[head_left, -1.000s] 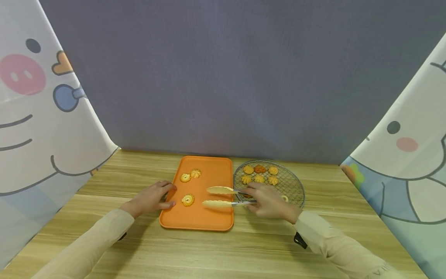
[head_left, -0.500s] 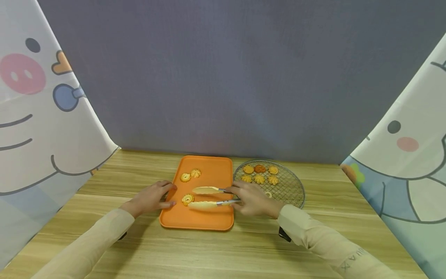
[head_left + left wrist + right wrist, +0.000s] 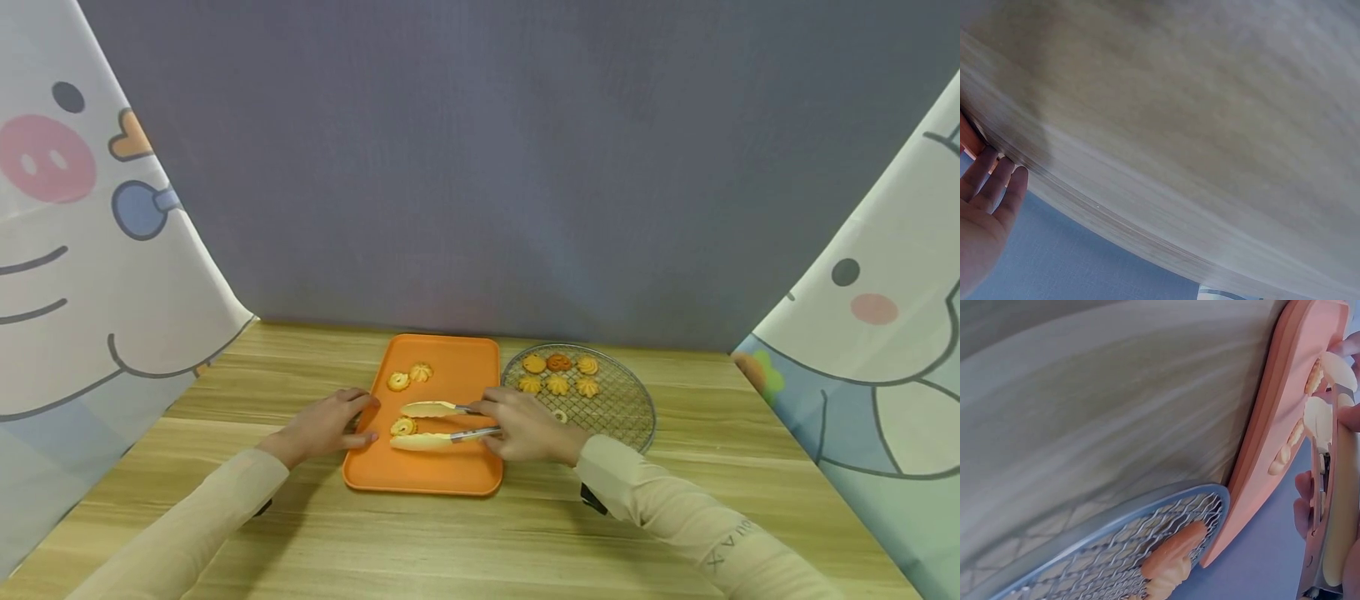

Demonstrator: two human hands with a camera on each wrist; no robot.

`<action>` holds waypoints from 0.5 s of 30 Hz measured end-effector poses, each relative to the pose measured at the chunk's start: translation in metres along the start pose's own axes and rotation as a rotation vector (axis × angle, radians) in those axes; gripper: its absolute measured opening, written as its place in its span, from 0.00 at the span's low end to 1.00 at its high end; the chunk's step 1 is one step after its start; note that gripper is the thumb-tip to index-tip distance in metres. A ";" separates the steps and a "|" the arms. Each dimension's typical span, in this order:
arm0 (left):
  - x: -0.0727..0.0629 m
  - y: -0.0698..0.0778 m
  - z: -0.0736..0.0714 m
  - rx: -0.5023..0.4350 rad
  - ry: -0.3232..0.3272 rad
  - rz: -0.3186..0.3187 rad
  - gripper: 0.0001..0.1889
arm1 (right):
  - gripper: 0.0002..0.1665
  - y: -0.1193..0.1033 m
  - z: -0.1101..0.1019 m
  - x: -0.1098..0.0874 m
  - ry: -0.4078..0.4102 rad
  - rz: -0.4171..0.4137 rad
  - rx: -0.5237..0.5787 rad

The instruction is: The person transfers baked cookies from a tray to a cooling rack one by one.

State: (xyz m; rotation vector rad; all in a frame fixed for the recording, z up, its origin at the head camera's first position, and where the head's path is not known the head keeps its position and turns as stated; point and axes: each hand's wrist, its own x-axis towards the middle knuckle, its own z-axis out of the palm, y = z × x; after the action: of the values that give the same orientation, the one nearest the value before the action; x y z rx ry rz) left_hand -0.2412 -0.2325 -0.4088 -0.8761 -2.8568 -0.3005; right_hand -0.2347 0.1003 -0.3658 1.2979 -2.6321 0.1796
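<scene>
The left arm [image 3: 187,521] and right arm [image 3: 675,504] both reach forward. The left hand [image 3: 322,427] has its thumb [image 3: 363,440] and pointing finger [image 3: 366,401] apart, with its other fingers [image 3: 1016,187] almost straight. The right hand [image 3: 531,425] has its back up and its fingers bent in a grip.

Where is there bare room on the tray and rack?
Bare: the far right of the orange tray, its strip nearer than the tongs, and the mesh rack right of its cookies. Crowded: the tray's left: tongs, three cookies and left hand.

A grey backdrop [image 3: 480,167] rises behind a wood-grained tabletop [image 3: 420,550], flanked by a cartoon-printed left panel [image 3: 90,292] and right panel [image 3: 885,367].
</scene>
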 end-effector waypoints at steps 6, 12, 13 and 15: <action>0.000 0.000 0.000 0.004 0.002 0.003 0.28 | 0.25 -0.002 0.002 0.004 0.000 0.013 0.005; 0.000 0.001 -0.001 0.002 0.008 0.007 0.27 | 0.25 -0.003 0.001 0.005 -0.009 0.022 0.018; 0.000 0.001 0.000 0.002 0.009 0.007 0.27 | 0.26 -0.003 0.001 0.005 -0.009 0.023 0.020; 0.000 0.001 0.000 0.005 0.012 0.009 0.28 | 0.26 -0.003 0.002 0.006 -0.007 0.020 0.017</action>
State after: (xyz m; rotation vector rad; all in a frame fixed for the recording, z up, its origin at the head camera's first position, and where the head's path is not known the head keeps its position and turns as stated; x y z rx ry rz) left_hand -0.2408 -0.2319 -0.4088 -0.8834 -2.8403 -0.2959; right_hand -0.2356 0.0937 -0.3662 1.2803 -2.6555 0.2019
